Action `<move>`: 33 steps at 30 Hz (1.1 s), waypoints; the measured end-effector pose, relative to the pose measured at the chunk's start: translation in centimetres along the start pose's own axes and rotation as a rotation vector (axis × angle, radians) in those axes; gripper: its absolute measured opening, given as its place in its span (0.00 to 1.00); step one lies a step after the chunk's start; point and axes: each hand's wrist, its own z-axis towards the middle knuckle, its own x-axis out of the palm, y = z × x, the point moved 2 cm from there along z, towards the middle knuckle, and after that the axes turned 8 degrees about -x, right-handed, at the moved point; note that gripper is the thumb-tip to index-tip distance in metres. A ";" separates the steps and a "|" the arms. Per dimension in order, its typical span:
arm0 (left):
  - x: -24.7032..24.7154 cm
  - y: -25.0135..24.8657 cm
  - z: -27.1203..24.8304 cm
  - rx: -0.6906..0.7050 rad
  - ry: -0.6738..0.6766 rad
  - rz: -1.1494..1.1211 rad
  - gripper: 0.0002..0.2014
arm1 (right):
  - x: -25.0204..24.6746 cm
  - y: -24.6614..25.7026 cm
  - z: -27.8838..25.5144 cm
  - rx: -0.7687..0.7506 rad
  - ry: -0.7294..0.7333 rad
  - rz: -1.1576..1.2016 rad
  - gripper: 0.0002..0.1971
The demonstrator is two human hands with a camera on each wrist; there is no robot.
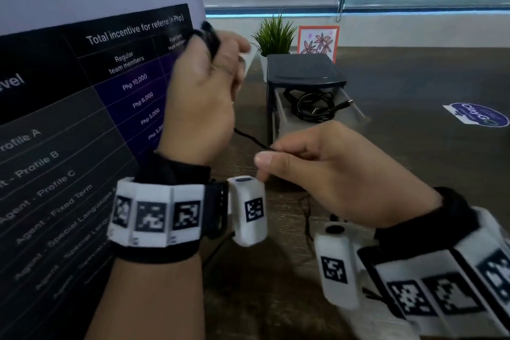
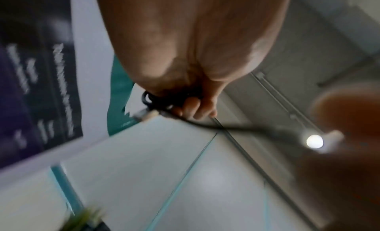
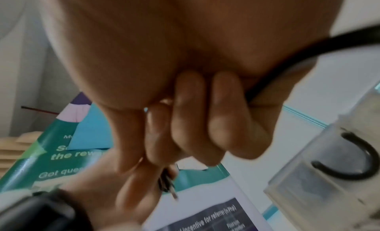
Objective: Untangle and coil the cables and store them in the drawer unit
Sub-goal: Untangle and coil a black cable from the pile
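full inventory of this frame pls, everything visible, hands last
black cable in hand: 1, black, looped in the left hand, strand running to the right hand, slack trailing down to the table
coiled cable: 1, black, inside the open drawer
drawer unit: 1, dark top, clear top drawer pulled open, mid table
table: 1, dark wood grain
potted plant: 1, green, behind the drawer unit
framed flower picture: 1, orange frame, right of the plant
poster: 1, black and purple table, left
sticker: 1, blue and white, on the table, right
left hand: grip curled round the cable loops
right hand: grip pinching the strand
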 end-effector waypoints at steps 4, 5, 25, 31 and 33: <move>1.4 0.8 -0.7 -0.150 0.197 0.300 0.13 | -1.3 0.3 0.1 -0.147 -0.198 -0.011 0.11; 1.7 0.6 -0.9 -0.191 0.247 0.283 0.17 | -1.7 0.0 0.1 -0.171 -0.275 -0.038 0.09; 1.8 -1.7 -0.7 -0.248 0.435 -1.188 0.19 | 0.4 -3.0 0.7 0.048 -0.233 0.003 0.19; 1.3 -0.7 -0.1 -0.274 0.063 -1.102 0.15 | 1.2 -2.4 0.4 -0.008 -0.062 -0.036 0.07; 1.5 -0.4 -0.1 -0.305 -0.036 -1.068 0.14 | 1.6 -2.5 0.3 0.015 -0.013 -0.040 0.07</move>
